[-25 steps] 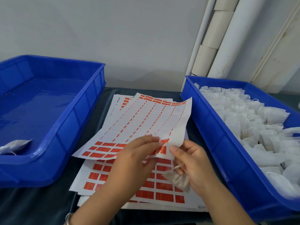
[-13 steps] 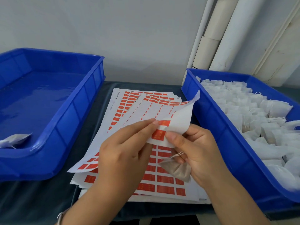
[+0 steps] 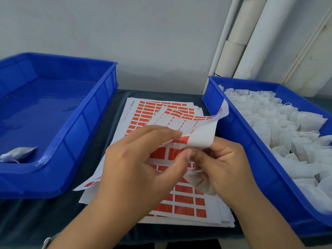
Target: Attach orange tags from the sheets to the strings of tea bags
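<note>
Top sheet (image 3: 203,135) is pinched by left hand (image 3: 136,169); tea bag (image 3: 201,184) gripped in right hand (image 3: 224,168), at 3 o'clock. Tag should be peeled slowly, without creasing.

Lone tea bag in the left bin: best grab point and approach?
Pinch the tea bag by its raised right-hand corner, coming from above and the right. It lies flat in the near-left corner of the left bin, tight against the near wall, so a pinch from the open middle of the bin looks easiest. Its string is barely visible.
</note>
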Motion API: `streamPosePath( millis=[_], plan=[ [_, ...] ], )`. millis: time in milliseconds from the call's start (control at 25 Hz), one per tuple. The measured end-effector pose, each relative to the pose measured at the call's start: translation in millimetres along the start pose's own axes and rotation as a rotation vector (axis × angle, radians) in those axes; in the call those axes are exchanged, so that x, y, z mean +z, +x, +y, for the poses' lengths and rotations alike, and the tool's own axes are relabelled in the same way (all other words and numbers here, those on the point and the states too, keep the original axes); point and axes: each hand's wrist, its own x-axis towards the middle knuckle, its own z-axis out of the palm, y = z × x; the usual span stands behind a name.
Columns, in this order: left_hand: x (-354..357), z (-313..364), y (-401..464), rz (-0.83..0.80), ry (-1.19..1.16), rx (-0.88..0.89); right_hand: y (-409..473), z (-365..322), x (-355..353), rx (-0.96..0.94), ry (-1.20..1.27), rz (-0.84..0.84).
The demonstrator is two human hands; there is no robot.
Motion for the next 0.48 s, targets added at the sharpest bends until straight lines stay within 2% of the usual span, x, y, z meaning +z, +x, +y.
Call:
streamPosePath(
  millis=[480],
  plan=[
    [9, -10, -2, -0.098, 0.21, 0.142, -5, 14, 0, 0.042, -0.056, -0.012]
  ],
)
